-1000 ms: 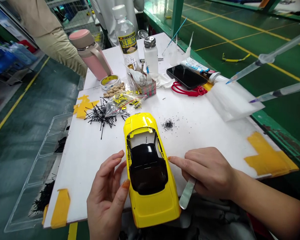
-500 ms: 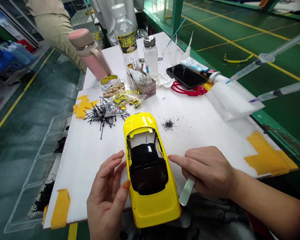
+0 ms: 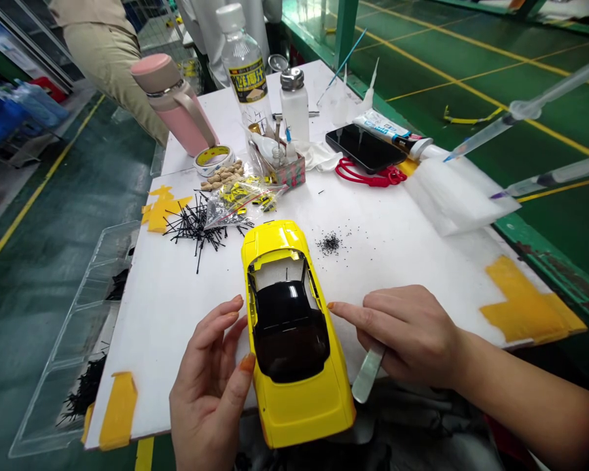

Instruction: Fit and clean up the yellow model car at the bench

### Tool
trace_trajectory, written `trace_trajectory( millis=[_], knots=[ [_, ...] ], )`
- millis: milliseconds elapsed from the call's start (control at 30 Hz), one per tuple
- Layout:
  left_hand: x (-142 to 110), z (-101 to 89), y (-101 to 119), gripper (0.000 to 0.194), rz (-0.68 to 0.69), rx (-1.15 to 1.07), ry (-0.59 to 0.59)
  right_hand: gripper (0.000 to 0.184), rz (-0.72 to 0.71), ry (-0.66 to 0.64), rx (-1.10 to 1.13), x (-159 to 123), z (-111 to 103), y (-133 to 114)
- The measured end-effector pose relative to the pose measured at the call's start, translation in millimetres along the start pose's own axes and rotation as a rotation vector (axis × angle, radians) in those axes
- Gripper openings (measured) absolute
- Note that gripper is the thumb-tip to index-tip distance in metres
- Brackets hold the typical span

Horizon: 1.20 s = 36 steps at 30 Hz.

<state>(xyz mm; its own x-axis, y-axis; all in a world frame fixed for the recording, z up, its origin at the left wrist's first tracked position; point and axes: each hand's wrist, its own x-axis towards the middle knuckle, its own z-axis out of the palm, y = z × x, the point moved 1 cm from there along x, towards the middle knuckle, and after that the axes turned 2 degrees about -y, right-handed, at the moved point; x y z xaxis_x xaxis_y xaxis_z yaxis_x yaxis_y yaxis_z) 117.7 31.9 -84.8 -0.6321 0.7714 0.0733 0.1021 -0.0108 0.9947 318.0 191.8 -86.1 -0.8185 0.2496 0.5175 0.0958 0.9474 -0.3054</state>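
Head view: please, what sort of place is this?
Probably a factory workshop: the yellow-lined green floor, the pile of black sticks on the white table and the yellow car, without window glass in one opening, suggest it.

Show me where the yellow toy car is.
In the head view, the toy car is at lower centre, over the near edge of the table, left of the metal tool and below the bag of yellow parts.
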Motion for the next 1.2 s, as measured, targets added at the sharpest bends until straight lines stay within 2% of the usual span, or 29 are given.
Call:
trace_trajectory(
  millis=[600,800,1033,1200],
  knots=[
    [0.4,-1.7,-1.5,0.033,0.01,0.003,-0.006,0.036,0.002,0.002,0.006,-1.0,1.1,1.0],
    [1.0,-7.0,-5.7,0.033,0.006,-0.006,-0.044,0.042,0.016,0.014,0.024,-1.1,0.6,0.8],
    [0.3,-8.7,-6.1,0.031,-0.009,-0.005,-0.027,0.029,0.0,-0.005,0.046,0.0,0.4,0.6],
    [1.5,-7.2,-4.6,0.028,-0.007,0.002,-0.039,0.042,0.03,0.008,0.049,0.1,-0.1,1.5]
  ],
)
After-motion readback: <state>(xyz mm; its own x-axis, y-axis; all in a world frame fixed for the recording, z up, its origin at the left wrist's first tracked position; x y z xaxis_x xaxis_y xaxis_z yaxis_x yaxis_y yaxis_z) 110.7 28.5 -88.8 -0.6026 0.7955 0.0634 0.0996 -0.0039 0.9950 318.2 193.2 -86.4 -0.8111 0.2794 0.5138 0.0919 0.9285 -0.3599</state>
